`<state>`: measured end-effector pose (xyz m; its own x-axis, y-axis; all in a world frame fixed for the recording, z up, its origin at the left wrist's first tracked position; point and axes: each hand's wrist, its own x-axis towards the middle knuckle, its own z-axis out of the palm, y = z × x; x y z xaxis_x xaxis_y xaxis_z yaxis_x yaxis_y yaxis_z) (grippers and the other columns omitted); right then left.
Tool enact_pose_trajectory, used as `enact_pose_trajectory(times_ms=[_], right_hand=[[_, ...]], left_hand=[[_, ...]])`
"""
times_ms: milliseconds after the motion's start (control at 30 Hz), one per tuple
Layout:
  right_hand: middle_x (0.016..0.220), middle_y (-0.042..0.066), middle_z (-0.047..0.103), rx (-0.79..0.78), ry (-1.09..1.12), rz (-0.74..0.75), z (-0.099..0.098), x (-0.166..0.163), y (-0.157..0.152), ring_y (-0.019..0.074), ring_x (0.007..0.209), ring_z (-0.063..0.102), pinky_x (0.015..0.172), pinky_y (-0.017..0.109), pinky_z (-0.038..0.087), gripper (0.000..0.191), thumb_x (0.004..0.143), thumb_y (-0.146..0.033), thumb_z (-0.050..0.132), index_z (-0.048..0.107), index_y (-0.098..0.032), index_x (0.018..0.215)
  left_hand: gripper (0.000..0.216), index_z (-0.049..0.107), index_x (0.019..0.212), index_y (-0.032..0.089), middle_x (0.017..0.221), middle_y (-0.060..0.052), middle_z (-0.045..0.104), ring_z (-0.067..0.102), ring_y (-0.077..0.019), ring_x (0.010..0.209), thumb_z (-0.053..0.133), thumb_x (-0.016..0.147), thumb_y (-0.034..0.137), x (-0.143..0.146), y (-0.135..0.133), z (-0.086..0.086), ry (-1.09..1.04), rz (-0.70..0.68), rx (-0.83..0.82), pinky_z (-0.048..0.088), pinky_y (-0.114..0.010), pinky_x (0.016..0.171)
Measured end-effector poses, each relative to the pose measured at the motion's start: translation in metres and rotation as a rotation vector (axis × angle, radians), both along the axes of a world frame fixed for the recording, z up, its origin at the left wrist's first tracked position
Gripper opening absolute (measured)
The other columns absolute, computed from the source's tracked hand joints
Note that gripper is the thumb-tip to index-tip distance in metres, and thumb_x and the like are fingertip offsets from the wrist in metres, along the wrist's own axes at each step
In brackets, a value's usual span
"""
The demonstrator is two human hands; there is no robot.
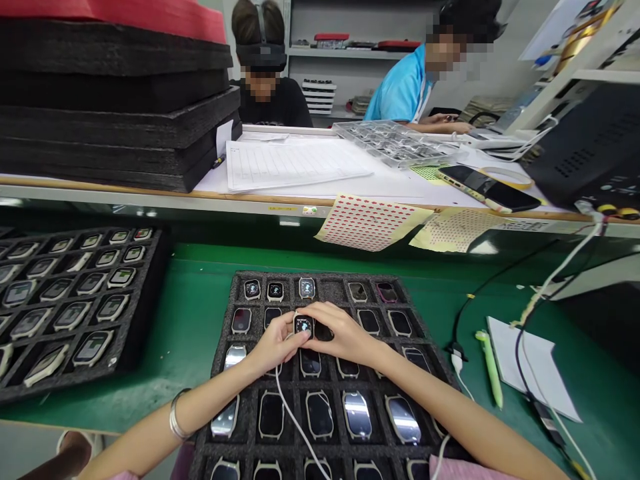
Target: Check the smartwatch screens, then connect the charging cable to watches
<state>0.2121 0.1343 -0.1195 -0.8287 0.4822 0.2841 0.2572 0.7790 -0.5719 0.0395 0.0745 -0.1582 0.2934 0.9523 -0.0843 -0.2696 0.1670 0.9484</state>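
Between my two hands is a smartwatch case (303,324) without a strap, its screen lit with a dark watch face. My left hand (277,341) pinches its left side, and a white cable (290,410) hangs down from beneath that hand. From the right, my right hand (340,333) grips the same watch with thumb and fingers. Both hands are above a black foam tray (227,360) filled with rows of similar watch cases. Three watches in its back row, one of them this watch (307,288), have lit screens; most others are dark.
A second foam tray of watches (150,287) lies at left. Stacked black foam trays (115,100) stand on the shelf beside papers (295,163), a clear compartment box (395,141) and a phone (487,187). Cables, a green pen (490,370) and white paper (533,367) lie at right. Two people sit opposite.
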Motion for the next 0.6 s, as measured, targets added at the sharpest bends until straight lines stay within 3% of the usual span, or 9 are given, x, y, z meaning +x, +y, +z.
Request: enact_pose_trajectory(times_ms=[600], right_hand=[[0.108,0.010,0.059,0.012,-0.018,0.005,-0.0023,0.0015,0.0003,0.0244,0.101,0.055,0.090,0.041,0.043,0.043,0.084,-0.026,0.067,0.049,-0.017,0.122]], left_hand=[[0.043,0.049,0.103,0.013,0.059,0.007,0.045,0.033,-0.0017,0.033,0.062,0.079,0.046,0.0017,0.0000,-0.0019,0.050,-0.010,0.020,0.023,-0.016,0.031]])
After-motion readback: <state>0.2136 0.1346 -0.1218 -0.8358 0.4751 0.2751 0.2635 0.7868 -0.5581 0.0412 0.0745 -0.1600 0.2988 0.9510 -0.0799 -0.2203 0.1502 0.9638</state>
